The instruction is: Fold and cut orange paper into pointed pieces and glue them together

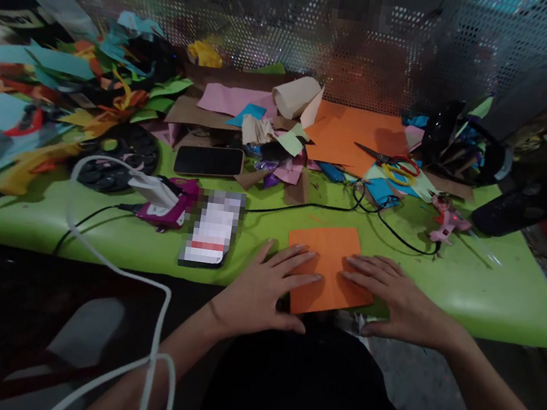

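A square of orange paper (330,266) lies at the front edge of the green tabletop, with its near edge reaching the table's lip. My left hand (269,292) rests on its left side, fingers spread and stretched across the sheet, thumb below the near edge. On the opposite side my right hand (392,298) lies with its fingertips on the paper and its thumb hanging lower. Both hands are flat and grip nothing. Whether the paper is folded or a single layer, I cannot tell.
Left of the paper lie a lit phone (212,230), a purple power adapter (170,203) with a white cable, and a dark phone (209,161). Scissors (394,164) rest on larger orange paper (354,131). A pink glue gun (447,221) is at right, a yellow one (31,166) at left.
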The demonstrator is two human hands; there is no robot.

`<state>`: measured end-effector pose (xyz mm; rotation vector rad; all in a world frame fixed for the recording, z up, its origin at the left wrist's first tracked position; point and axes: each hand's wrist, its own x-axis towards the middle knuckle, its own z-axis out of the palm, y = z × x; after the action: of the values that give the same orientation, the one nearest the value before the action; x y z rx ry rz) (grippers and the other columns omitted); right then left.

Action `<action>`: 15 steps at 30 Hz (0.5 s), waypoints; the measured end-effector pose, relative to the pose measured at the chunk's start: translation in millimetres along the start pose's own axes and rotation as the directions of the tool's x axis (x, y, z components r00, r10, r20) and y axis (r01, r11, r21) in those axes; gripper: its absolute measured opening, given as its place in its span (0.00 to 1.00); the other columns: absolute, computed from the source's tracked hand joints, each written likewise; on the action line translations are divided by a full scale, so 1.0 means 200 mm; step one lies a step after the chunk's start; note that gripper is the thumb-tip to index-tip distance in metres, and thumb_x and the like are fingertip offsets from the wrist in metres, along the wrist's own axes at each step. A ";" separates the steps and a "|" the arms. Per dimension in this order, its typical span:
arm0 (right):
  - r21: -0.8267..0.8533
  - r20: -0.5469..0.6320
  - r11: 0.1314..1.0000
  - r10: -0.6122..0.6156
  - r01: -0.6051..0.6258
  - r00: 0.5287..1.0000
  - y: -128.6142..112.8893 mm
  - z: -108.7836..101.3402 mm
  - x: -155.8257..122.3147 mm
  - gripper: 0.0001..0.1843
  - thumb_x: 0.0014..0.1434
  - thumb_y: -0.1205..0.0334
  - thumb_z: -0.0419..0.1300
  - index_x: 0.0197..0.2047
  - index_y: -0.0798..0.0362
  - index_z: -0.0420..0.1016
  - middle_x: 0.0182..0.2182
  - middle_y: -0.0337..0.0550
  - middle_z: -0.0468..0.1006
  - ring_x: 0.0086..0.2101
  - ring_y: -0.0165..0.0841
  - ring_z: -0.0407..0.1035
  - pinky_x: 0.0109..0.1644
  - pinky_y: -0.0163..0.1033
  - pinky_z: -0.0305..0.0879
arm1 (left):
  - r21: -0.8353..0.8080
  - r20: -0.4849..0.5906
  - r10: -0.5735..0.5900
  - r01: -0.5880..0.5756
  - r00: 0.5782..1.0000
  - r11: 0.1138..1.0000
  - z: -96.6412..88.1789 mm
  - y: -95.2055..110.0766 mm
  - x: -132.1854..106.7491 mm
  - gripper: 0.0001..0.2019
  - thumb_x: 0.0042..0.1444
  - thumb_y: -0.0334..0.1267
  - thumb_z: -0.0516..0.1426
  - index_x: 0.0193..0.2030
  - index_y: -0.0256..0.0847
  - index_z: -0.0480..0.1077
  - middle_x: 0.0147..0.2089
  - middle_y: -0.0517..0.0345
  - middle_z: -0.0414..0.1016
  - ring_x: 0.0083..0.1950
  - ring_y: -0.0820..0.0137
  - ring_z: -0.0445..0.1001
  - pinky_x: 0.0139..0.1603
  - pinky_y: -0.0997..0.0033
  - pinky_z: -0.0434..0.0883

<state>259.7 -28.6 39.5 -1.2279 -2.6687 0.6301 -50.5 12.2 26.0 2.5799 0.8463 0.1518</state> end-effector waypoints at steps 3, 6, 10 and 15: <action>-0.023 -0.036 0.999 0.032 -0.033 0.999 -0.01 0.03 0.00 0.41 0.58 0.46 0.65 0.71 0.42 0.56 0.68 0.47 0.63 0.66 0.45 0.56 0.67 0.59 0.53 | 0.024 0.053 0.036 -0.038 0.998 0.999 0.01 -0.01 -0.01 0.43 0.48 0.63 0.63 0.69 0.54 0.59 0.75 0.48 0.52 0.74 0.48 0.51 0.70 0.30 0.37; -0.019 -0.133 0.999 0.031 -0.034 0.991 0.00 0.06 0.01 0.31 0.62 0.53 0.63 0.67 0.42 0.63 0.63 0.46 0.70 0.63 0.42 0.63 0.65 0.56 0.58 | 0.056 0.031 0.026 -0.028 0.999 0.998 0.03 0.00 -0.02 0.38 0.52 0.54 0.64 0.69 0.54 0.59 0.75 0.49 0.51 0.74 0.48 0.50 0.69 0.30 0.40; 0.025 -0.232 1.000 0.012 -0.007 0.973 0.01 0.06 0.04 0.18 0.65 0.60 0.59 0.57 0.42 0.75 0.56 0.44 0.78 0.56 0.39 0.71 0.61 0.52 0.64 | 0.030 -0.069 -0.017 0.019 0.997 0.999 0.05 0.04 -0.02 0.33 0.53 0.47 0.65 0.66 0.50 0.64 0.73 0.47 0.57 0.72 0.49 0.56 0.70 0.35 0.47; 0.166 -0.298 0.984 0.112 -0.064 0.948 0.01 0.04 0.08 0.12 0.68 0.60 0.55 0.46 0.46 0.80 0.47 0.43 0.83 0.49 0.38 0.76 0.56 0.47 0.68 | -0.117 -0.201 -0.098 0.075 0.975 0.990 0.04 0.06 0.00 0.14 0.63 0.40 0.57 0.55 0.50 0.73 0.59 0.53 0.74 0.60 0.59 0.70 0.62 0.49 0.62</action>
<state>248.9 -18.6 31.5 -1.2890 -2.2788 0.5901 -41.6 0.2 23.7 2.4496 0.9941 0.4348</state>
